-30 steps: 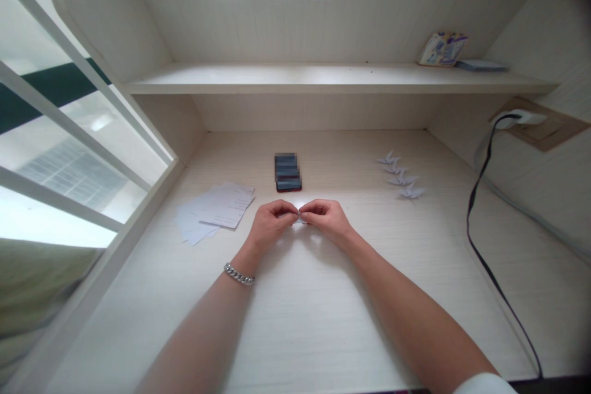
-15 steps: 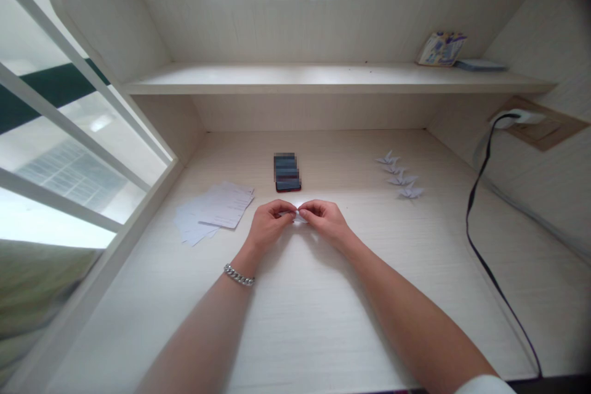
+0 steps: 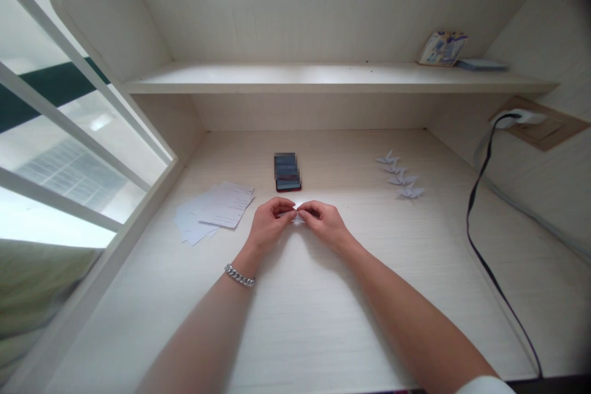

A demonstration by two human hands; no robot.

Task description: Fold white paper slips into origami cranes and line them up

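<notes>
Between my hands is a small piece of folded white paper (image 3: 298, 220), mostly hidden by my fingers. My left hand (image 3: 272, 220), with a chain bracelet (image 3: 239, 275) on its wrist, pinches the paper from the left. From the right, my right hand (image 3: 324, 222) pinches it too, the fingertips of both hands nearly meeting. Just beyond them a phone (image 3: 288, 173) lies on the desk, its screen blurred. Several folded paper cranes (image 3: 402, 179) stand in a row farther right.
Loose white paper sheets (image 3: 226, 206) overlap on the desk at the left. A black cable (image 3: 471, 203) runs from the wall socket (image 3: 540, 123) down the right side. Above the desk, a shelf (image 3: 295, 77) carries a small colourful packet (image 3: 443, 48) and a flat item.
My fingers have shifted very slightly at the paper, the left fingertips a little higher. Everything else is in the same place.
</notes>
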